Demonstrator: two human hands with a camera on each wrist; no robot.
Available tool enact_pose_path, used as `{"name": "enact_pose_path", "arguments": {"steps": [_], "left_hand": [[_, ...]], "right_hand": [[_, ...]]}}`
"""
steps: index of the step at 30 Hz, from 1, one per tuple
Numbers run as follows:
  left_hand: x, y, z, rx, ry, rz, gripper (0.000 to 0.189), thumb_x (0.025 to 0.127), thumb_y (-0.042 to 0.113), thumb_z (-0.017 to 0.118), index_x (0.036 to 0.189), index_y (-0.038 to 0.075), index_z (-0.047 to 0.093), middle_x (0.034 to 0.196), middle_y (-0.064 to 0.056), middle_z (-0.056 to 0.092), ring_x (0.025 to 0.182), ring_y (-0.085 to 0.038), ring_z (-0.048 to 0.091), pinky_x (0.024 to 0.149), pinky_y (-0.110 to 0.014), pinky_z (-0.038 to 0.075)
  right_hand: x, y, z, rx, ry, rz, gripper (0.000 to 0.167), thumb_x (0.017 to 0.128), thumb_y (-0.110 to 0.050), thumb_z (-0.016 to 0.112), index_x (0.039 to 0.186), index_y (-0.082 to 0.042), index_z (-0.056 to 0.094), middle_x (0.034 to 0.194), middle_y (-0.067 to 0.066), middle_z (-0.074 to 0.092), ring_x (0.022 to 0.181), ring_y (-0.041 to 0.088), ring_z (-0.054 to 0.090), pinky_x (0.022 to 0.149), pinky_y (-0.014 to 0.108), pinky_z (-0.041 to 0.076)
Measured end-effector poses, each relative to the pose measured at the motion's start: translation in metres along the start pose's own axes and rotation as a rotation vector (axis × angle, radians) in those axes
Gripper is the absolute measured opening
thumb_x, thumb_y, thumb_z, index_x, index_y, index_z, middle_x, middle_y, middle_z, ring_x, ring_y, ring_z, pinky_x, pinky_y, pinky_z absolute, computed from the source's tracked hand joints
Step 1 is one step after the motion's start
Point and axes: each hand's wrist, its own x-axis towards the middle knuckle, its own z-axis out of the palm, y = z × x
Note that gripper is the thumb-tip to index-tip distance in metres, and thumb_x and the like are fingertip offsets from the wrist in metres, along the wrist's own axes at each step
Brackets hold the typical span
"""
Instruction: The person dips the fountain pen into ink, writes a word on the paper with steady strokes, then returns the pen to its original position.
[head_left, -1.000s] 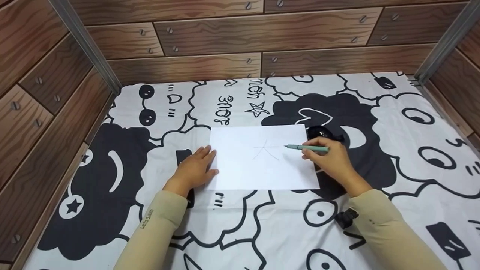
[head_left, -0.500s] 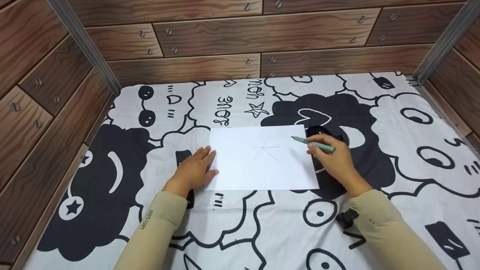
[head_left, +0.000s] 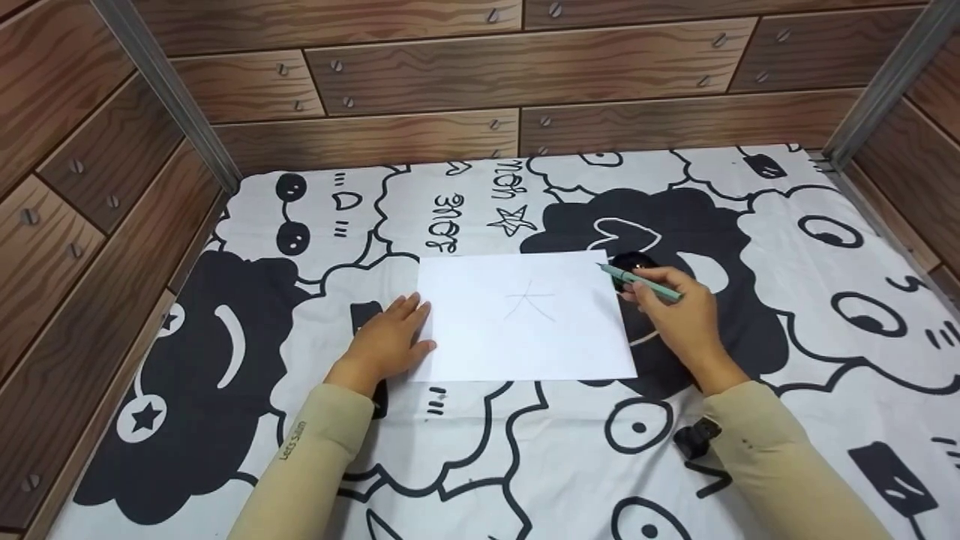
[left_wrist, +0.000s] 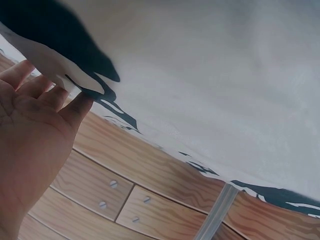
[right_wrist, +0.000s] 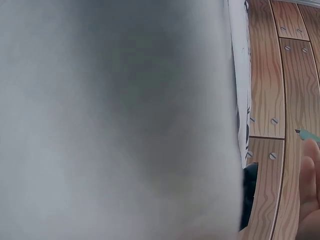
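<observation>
A white sheet of paper (head_left: pixel 480 345) lies on the patterned cloth in the head view. Thin pencil-like strokes (head_left: pixel 528 295) on it form a cross bar with two spreading legs. My left hand (head_left: pixel 385 341) rests on the paper's left edge, fingers stretched out; the left wrist view shows its palm side (left_wrist: pixel 35 130). Between thumb and fingers, my right hand (head_left: pixel 684 319) pinches a green pen (head_left: pixel 660 288). The pen's dark tip is over the sheet's top right corner and looks lifted off it. Only part of that hand (right_wrist: pixel 309 185) and the pen's tip end (right_wrist: pixel 309 135) show in the right wrist view.
A shiny black object (head_left: pixel 634 262) lies beside the paper's right edge, partly behind the right hand. The black-and-white cloth (head_left: pixel 465 442) covers the table. Wood-print walls (head_left: pixel 412 82) with grey corner posts (head_left: pixel 169 90) stand around it.
My right hand has drawn the pen right and away toward the sheet's top right corner, its tip leaving the drawn strokes. The left hand stays on the paper's left edge.
</observation>
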Motion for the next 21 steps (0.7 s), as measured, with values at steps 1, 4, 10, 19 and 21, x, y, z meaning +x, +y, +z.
{"name": "enact_pose_path", "arguments": {"steps": [1, 4, 10, 19, 21], "left_hand": [[0.000, 0.000, 0.000, 0.001, 0.001, 0.001, 0.062, 0.096, 0.039, 0.055, 0.148, 0.009, 0.037, 0.154, -0.010, 0.026, 0.141, -0.029, 0.020, 0.111, -0.048, 0.024], [0.000, 0.000, 0.000, -0.001, 0.002, 0.002, 0.062, 0.096, 0.039, 0.055, 0.147, 0.010, 0.037, 0.154, -0.010, 0.026, 0.142, -0.029, 0.020, 0.111, -0.048, 0.023], [0.000, 0.000, 0.000, -0.003, -0.007, -0.002, 0.063, 0.096, 0.040, 0.054, 0.148, 0.010, 0.036, 0.155, -0.009, 0.025, 0.142, -0.028, 0.019, 0.112, -0.047, 0.022], [-0.002, 0.000, -0.001, -0.019, 0.007, 0.004, 0.063, 0.095, 0.039, 0.056, 0.147, 0.010, 0.037, 0.154, -0.010, 0.027, 0.142, -0.028, 0.020, 0.112, -0.045, 0.022], [-0.002, 0.000, -0.001, -0.022, 0.011, 0.008, 0.063, 0.095, 0.038, 0.056, 0.147, 0.009, 0.037, 0.154, -0.010, 0.027, 0.142, -0.028, 0.020, 0.112, -0.046, 0.022]], "right_hand": [[0.000, 0.001, -0.001, 0.000, 0.019, 0.000, 0.018, 0.087, 0.008, 0.061, 0.103, 0.016, 0.062, 0.094, 0.033, 0.065, 0.076, 0.017, 0.071, 0.065, 0.021, 0.056], [0.002, 0.011, -0.004, 0.005, 0.074, -0.002, 0.016, 0.086, 0.006, 0.063, 0.098, 0.016, 0.061, 0.093, 0.032, 0.065, 0.075, 0.015, 0.070, 0.066, 0.021, 0.055], [0.009, 0.037, -0.012, -0.111, 0.182, -0.054, 0.012, 0.082, -0.002, 0.072, 0.092, 0.005, 0.069, 0.087, 0.016, 0.070, 0.070, 0.003, 0.066, 0.063, 0.015, 0.053], [0.012, 0.042, -0.020, -0.261, 0.287, -0.024, 0.015, 0.076, -0.007, 0.078, 0.089, -0.003, 0.075, 0.081, -0.004, 0.071, 0.068, 0.000, 0.060, 0.063, 0.013, 0.046], [0.012, 0.041, -0.021, -0.259, 0.293, -0.006, 0.016, 0.076, -0.008, 0.078, 0.090, -0.003, 0.074, 0.079, -0.007, 0.070, 0.068, -0.001, 0.061, 0.063, 0.013, 0.046]]}}
